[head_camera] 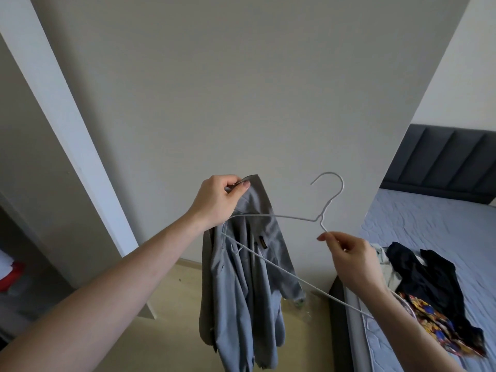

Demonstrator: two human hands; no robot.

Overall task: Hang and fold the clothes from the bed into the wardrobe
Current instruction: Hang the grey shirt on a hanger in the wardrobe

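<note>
Head view: the left hand [218, 200] pinches the collar of one grey shirt [247, 277], which hangs straight down from it, long axis vertical, while the right hand [354, 261] pinches one white wire hanger [271, 216] just below its neck. The hanger's near shoulder tip already lies against the shirt at about 9 o'clock from the right hand, so threading it into the collar looks like the next move, with the left hand nearer the opening. On the bed [429, 224] at 4 o'clock lie one dark garment [429, 277], one patterned piece [434, 320] and a pale one, partly hidden.
</note>
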